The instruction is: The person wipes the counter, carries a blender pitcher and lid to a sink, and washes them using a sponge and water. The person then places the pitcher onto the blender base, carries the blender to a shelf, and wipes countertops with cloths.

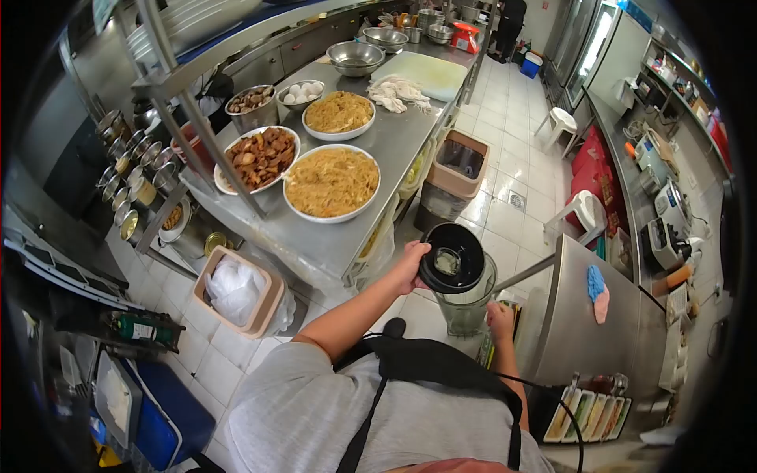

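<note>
My left hand (414, 266) is closed on the rim of a round black lid (441, 277), which has a clear piece at its middle. The lid is tilted over the mouth of a clear blender jar (464, 317) and hides part of it; I cannot tell whether the two touch. On the jar's right side my right hand (500, 319) is closed, apparently around its handle. The jar is upright in front of my apron, above the floor.
A steel table (307, 248) ahead holds two bowls of shredded yellow food (331, 183), a bowl of brown chunks (259, 158) and eggs (302, 93). Bins stand at its near left (251, 322) and right (453, 175). A steel cabinet (583, 339) is at my right.
</note>
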`<action>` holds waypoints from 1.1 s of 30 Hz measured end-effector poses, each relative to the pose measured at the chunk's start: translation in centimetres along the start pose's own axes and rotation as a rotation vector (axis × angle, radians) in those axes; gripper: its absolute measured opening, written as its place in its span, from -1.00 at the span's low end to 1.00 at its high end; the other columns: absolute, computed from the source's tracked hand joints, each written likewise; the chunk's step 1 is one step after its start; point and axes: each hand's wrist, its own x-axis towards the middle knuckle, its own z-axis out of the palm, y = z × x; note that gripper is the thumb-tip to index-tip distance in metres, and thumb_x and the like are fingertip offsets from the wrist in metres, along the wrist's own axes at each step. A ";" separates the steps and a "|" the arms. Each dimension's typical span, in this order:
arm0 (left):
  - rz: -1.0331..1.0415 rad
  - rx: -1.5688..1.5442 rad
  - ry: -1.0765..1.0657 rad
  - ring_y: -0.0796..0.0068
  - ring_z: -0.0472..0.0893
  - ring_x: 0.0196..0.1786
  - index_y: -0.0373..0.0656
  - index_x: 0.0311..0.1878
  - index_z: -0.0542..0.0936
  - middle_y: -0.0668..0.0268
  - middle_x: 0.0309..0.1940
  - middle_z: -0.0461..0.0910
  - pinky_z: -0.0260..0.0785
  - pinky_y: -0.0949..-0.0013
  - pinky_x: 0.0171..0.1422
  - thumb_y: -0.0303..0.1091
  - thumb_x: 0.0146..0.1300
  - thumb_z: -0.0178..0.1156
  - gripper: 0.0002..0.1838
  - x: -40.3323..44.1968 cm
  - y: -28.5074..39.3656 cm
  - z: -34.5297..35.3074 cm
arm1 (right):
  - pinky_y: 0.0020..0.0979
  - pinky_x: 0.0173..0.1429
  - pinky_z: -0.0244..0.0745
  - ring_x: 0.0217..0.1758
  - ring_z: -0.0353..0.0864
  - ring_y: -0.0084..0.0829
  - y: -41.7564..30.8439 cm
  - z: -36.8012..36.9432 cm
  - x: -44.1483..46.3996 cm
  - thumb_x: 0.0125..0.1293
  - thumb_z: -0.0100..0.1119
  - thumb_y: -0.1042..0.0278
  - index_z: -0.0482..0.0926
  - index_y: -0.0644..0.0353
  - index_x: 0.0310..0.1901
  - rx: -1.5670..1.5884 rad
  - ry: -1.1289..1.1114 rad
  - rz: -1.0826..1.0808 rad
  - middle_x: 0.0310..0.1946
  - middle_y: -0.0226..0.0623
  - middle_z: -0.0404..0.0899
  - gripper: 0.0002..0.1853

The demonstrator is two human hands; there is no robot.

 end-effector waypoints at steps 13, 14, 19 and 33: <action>0.017 0.179 0.069 0.17 0.51 -0.51 0.04 0.08 0.00 0.12 -0.22 0.32 0.44 0.14 -0.65 -0.27 -0.06 -0.06 -0.42 21.9 8.1 11.9 | -0.50 -0.64 0.03 -0.71 0.11 -0.67 -3.5 -6.0 19.3 -0.05 0.07 0.28 0.31 0.25 -0.79 0.002 0.231 -0.073 -0.84 -0.51 0.19 -0.69; 0.023 0.210 0.032 0.21 0.52 -0.51 0.02 0.03 0.07 0.13 -0.25 0.35 0.44 0.18 -0.66 -0.25 -0.03 -0.09 -0.50 24.1 8.6 12.7 | -0.51 -0.63 0.05 -0.70 0.12 -0.67 -3.4 -6.6 21.0 -0.05 0.07 0.28 0.31 0.25 -0.79 0.018 0.265 -0.063 -0.84 -0.51 0.20 -0.69; 0.086 0.645 0.002 0.31 0.51 -0.60 -0.08 -0.09 0.18 0.20 -0.42 0.39 0.38 0.32 -0.74 -0.17 0.03 -0.21 -0.64 33.2 12.0 19.3 | -0.50 -0.62 0.08 -0.71 0.12 -0.66 -4.2 -10.5 29.9 -0.05 0.10 0.26 0.31 0.26 -0.81 0.104 0.332 -0.155 -0.85 -0.49 0.20 -0.65; 0.547 1.475 -0.075 0.34 0.50 -0.43 -0.30 -0.12 0.44 0.10 -0.49 0.52 0.33 0.39 -0.26 -0.35 -0.10 -0.11 -0.58 57.5 17.9 30.6 | -0.49 -0.64 0.03 -0.72 0.07 -0.63 -5.3 -21.7 51.1 -0.07 0.08 0.31 0.28 0.29 -0.81 0.167 0.445 -0.266 -0.87 -0.42 0.14 -0.68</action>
